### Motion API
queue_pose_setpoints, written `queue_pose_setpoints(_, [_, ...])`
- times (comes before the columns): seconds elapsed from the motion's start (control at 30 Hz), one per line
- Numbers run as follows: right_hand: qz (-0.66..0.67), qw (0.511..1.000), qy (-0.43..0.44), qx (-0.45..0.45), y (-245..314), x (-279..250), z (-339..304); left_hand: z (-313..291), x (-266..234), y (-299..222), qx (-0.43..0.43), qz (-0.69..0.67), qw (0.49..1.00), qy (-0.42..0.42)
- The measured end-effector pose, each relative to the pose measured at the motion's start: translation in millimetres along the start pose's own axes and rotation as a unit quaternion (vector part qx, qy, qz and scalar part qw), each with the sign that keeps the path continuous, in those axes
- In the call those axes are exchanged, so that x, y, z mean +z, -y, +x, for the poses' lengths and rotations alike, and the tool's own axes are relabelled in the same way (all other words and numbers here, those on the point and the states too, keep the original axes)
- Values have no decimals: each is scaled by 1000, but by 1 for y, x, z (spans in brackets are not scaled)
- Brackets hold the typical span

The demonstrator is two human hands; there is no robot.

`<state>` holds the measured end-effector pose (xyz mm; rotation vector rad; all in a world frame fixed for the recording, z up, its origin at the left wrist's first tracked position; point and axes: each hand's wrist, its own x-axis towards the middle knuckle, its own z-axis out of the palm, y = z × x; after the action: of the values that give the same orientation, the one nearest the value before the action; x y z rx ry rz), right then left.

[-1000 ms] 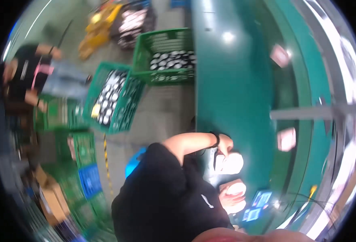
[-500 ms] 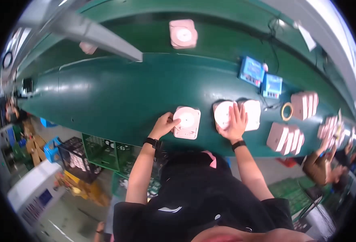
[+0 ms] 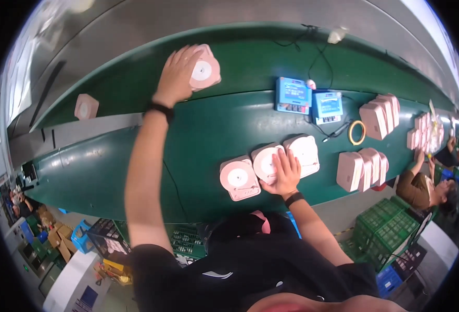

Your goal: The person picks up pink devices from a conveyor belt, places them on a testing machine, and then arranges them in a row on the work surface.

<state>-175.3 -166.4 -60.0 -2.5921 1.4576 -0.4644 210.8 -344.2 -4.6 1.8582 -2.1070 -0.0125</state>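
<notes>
Stretched out to the far green strip, my left hand (image 3: 176, 75) is closed over the left edge of a pink record-player-shaped unit (image 3: 204, 68); its thumb is hidden. Near the front edge of the green worktop, three similar units stand in a slanting row. My right hand (image 3: 284, 171) lies with its fingers spread on the middle unit (image 3: 265, 160), its fingertips near the right unit (image 3: 303, 153). The left unit (image 3: 239, 178) sits against the middle one, its round disc facing up, with no hand on it.
Two blue boxes with displays (image 3: 294, 94) and cables stand beyond the row. Beside them lies a yellow tape roll (image 3: 357, 132). More pink units stand on edge in groups (image 3: 362, 169) at the right. Another unit (image 3: 86, 106) is far left. A co-worker (image 3: 419, 182) handles pink parts farther right.
My left hand has left the nearer left unit and reached forward to the one on the far strip. That left unit now sits against the middle one. My right hand stays on the middle unit.
</notes>
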Motion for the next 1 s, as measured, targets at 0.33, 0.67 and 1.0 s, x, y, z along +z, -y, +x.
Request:
queue_pose_setpoints(0.33, [9,1000,2,-5,-2,-10,0,44,11,-14,194,81,955,209])
queue_pose_setpoints(0.67, [12,996,-57,-63,7,-9,4,-188,-42,-73,-337,6,941,16])
queue_pose_setpoints(1.0, [23,995,-91,38,-41,-16,3,-390,24,-153,-429,-360,812,-164])
